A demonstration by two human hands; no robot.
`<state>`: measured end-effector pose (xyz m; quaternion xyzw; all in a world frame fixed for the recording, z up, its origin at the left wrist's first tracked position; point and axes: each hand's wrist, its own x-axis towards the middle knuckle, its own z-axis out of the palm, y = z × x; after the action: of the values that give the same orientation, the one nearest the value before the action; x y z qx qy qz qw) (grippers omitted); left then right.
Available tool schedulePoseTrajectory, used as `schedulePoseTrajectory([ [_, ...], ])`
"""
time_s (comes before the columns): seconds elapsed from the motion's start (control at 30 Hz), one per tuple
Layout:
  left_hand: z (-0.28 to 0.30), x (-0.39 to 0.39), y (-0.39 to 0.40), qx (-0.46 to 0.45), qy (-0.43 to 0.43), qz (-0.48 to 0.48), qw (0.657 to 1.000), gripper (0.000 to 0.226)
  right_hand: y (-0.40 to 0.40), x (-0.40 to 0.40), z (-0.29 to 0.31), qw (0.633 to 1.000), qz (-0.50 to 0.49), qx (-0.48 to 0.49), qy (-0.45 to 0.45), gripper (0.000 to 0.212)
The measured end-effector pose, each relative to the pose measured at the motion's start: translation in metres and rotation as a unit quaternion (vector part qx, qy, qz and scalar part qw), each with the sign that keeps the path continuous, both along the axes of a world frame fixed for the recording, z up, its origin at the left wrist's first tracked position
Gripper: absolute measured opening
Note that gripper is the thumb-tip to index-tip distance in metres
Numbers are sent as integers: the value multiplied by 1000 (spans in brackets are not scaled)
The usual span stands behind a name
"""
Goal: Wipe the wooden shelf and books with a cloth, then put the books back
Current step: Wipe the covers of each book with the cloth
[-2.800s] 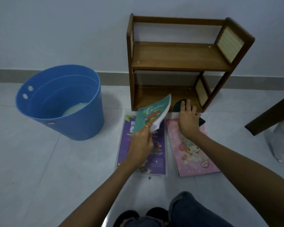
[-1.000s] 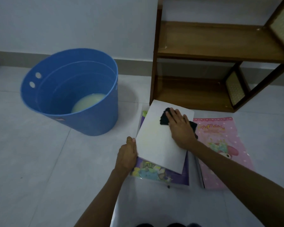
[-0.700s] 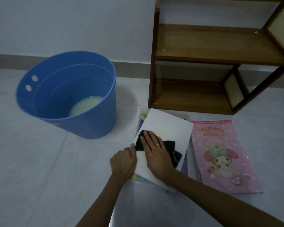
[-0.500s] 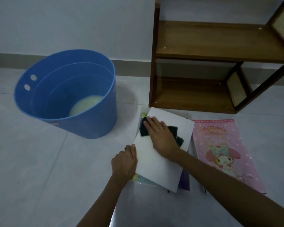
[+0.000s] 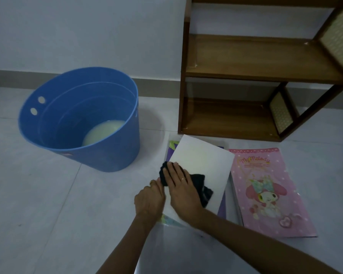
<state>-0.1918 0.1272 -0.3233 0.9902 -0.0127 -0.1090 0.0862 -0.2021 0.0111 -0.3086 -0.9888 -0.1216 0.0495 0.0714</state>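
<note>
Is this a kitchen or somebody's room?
Probably a room at home, not a kitchen. There's a small wooden shelf against the wall, a pink cartoon book on the tiled floor, and a blue bucket for cleaning. No stove or sink shows.

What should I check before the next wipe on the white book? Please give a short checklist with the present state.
1. Right hand flat on cloth: ok.
2. Cloth on white book: ok, though its left end hangs over the edge.
3. Left hand steadies the book's left edge: ok.
4. Far half of the cover free to wipe: ok.
5. Cloth damp enough: cannot tell.
6. Shelf free for books: ok.
</note>
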Motion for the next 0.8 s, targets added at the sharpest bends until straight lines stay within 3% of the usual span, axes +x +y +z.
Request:
schedulePoseTrajectory([
  [0.13,1,0,-5,5,-11,-3,1000,56,-36,48,14,1000,14,-22,-5,82],
  [0.27,16,1,-7,17,-17,41,999,28,-90,67,19,992,-124,-12,-14,76],
  [0.4,12,-1,-9,-21,13,68,997,38,-97,35,9,985,-164,-1,-51,77],
  [0.47,12,-1,-9,-54,17,73,996,36,-77,3,0,989,-127,5,-72,77],
  [0.5,6,-2,-9,-65,-5,62,996,45,-63,-15,-4,993,-90,9,-75,74],
  [0.57,-15,-2,-5,-3,-69,21,997,70,-36,-45,-7,998,-6,4,-55,72],
  [0.63,-21,-4,-1,32,-41,-11,999,67,-23,-51,-5,999,41,-11,-12,88],
  [0.67,-16,-3,-1,37,-7,-19,999,59,-24,-45,-5,999,43,-23,-16,93],
  [0.77,-27,-3,2,41,-10,-57,998,77,-42,-13,5,999,17,-47,-7,91],
  [0.8,-23,-4,-1,51,-25,-53,997,65,-50,-1,11,999,5,-45,-8,90],
])
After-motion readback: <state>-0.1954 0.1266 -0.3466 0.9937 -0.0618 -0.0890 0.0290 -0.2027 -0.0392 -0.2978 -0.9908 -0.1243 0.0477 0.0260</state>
